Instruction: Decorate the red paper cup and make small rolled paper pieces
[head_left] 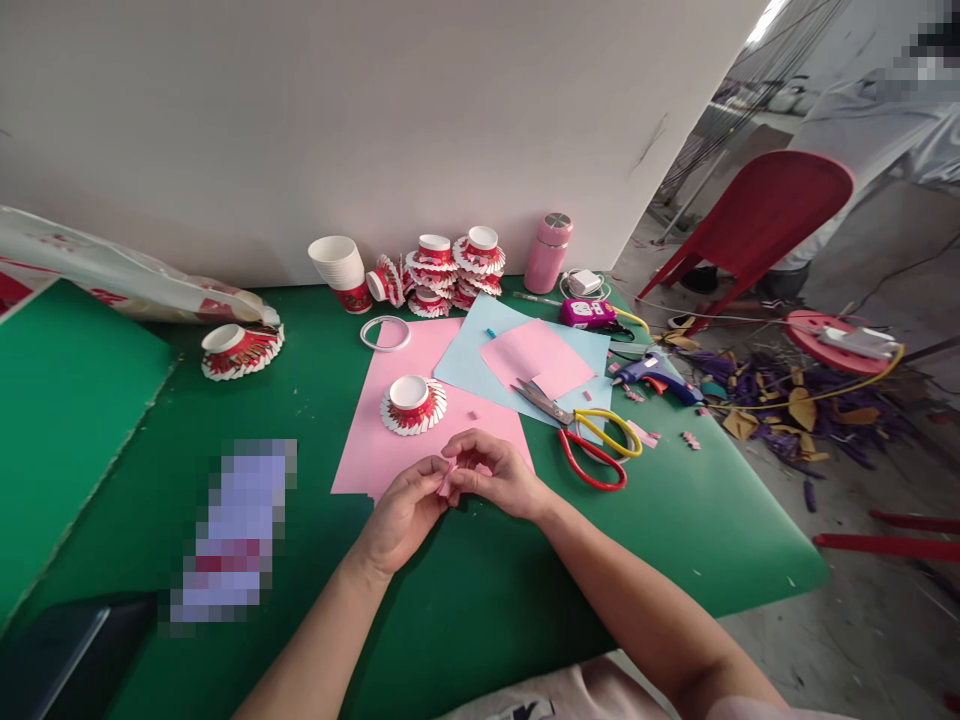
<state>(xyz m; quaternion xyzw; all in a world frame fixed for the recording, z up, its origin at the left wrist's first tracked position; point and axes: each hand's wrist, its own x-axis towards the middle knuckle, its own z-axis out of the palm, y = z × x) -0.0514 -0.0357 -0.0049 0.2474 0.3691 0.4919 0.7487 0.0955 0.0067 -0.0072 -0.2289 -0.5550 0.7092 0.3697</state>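
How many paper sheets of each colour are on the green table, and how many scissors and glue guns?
Pink paper sheets: 2, the large one and the small one
Blue paper sheets: 1
Scissors: 1
Glue guns: 1
Total: 5
Not counted: the small pink scrap pinched between the left hand and right hand.

Left hand (405, 510) and right hand (499, 475) meet, fingertips pinched together

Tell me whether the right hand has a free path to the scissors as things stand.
Probably yes. The scissors lie open on the green table, just right of the right hand, with nothing between them. But both hands, the left hand too, pinch a small pink paper piece.
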